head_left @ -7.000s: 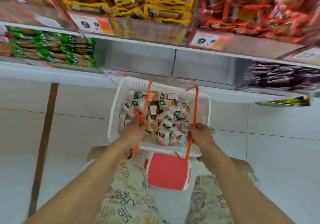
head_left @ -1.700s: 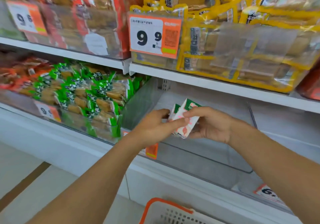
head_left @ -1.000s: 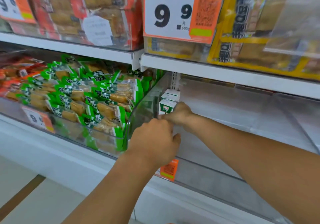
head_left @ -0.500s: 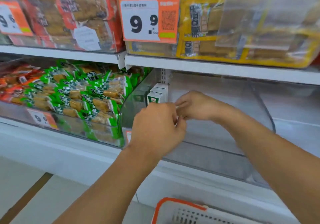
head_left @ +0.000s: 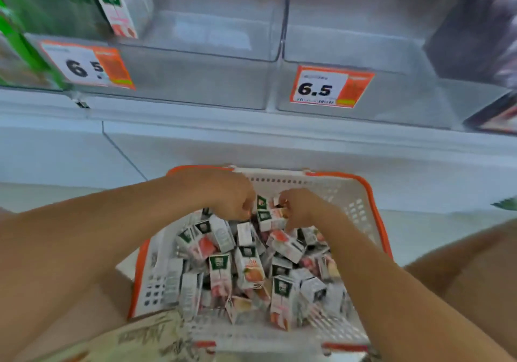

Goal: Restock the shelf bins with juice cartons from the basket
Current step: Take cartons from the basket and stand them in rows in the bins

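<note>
Below, both hands reached into the basket [head_left: 361,193] of juice cartons [head_left: 249,266] — the left hand [head_left: 232,196] and right hand [head_left: 302,207] each curled around cartons at the far end — beneath the clear shelf bins [head_left: 195,79].

Our forearms are bare, with no sleeves showing. Over our lap [head_left: 145,339] lies cream-coloured cloth printed with dark lettering, partly blurred, knees bare.

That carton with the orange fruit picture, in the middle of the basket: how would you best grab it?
Judging by its pose, pinch the orange carton across its two narrow sides, coming straight down from above. It lies face up on top of the pile in the basket, so its long edges look exposed, though neighbours crowd close.
</note>
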